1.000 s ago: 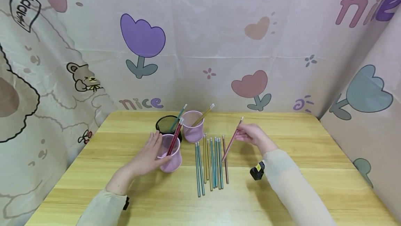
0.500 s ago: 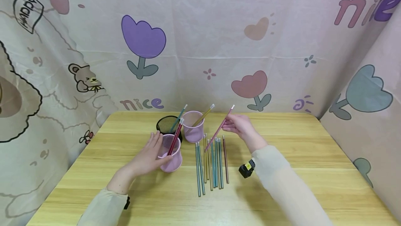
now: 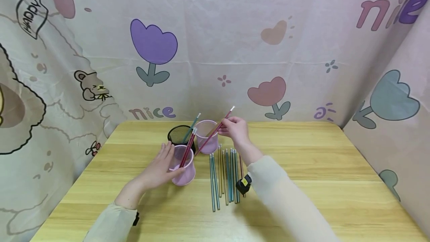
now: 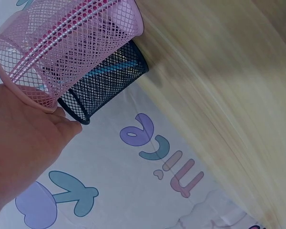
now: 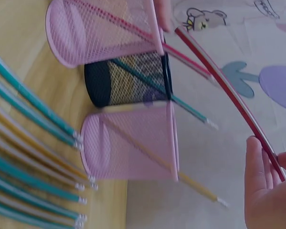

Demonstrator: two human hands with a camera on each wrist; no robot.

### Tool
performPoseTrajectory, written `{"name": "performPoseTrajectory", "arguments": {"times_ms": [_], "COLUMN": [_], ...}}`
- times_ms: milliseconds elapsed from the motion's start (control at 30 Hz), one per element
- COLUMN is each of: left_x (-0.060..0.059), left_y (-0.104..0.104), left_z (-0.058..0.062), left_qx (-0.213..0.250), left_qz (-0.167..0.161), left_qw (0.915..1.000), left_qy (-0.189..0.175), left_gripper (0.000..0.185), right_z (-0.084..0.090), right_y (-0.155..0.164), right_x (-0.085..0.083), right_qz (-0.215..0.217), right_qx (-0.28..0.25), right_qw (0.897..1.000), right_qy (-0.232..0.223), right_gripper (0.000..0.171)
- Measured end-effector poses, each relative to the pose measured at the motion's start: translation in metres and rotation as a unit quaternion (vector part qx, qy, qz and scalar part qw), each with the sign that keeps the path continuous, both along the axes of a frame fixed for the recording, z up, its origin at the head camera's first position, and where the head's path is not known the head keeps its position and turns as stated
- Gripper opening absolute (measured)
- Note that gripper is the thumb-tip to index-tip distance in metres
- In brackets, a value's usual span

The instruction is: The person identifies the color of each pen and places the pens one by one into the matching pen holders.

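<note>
My right hand (image 3: 235, 127) pinches a red pencil (image 3: 214, 131) and holds it slanted in the air, its lower tip just over the near pink mesh cup (image 3: 183, 164). The same red pencil (image 5: 224, 88) shows in the right wrist view, held between my fingers (image 5: 260, 171). My left hand (image 3: 160, 168) rests against the near pink cup (image 4: 66, 45), fingers relaxed along its side. That cup holds red pencils (image 3: 188, 145). A black mesh cup (image 3: 178, 134) holds a teal pencil (image 3: 191, 126). A far pink cup (image 3: 206, 136) stands beside it.
Several teal, yellow and red pencils (image 3: 226, 173) lie in a row on the wooden table (image 3: 319, 175) between my arms. Printed cloth walls (image 3: 215, 48) close the table in at the back and both sides.
My right hand has carried the red pencil up and to the left, from right of the pencil row to over the cups. My left hand has stayed on the near pink cup.
</note>
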State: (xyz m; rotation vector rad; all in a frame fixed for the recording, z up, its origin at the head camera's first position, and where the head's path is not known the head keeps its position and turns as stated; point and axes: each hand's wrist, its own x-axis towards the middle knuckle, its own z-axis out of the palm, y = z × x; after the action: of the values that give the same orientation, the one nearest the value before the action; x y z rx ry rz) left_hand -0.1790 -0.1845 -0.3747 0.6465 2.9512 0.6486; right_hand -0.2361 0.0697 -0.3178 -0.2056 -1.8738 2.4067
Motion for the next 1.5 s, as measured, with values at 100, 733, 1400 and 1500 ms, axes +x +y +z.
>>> {"name": "performPoseTrajectory", "arguments": {"times_ms": [100,733,1400,1500], "left_x": [-0.001,-0.001,-0.001,0.000], "left_y": [0.000,0.000,0.000,0.000], "left_z": [-0.001,-0.005,-0.004,-0.003], "left_qx": [0.000,0.004,0.005,0.005], "left_qz": [0.000,0.004,0.005,0.003], "left_qw": [1.0000,1.0000,0.9999,0.9999], "left_qy": [0.002,-0.001,0.008,0.011], "left_gripper": [0.093,0.094,0.094,0.093], "right_z": [0.000,-0.017,-0.033,-0.035], "right_y": [-0.010,-0.039,-0.056,-0.057], "right_x": [0.001,0.002,0.010,0.010], "right_qz": [-0.001,0.009,0.073,0.087], "right_qx": [-0.003,0.076,0.144,0.151], "right_qw": [1.000,0.997,0.987,0.985], "right_qy": [0.012,0.024,-0.008,-0.016], "right_gripper": [0.005,0.012,0.011,0.013]}}
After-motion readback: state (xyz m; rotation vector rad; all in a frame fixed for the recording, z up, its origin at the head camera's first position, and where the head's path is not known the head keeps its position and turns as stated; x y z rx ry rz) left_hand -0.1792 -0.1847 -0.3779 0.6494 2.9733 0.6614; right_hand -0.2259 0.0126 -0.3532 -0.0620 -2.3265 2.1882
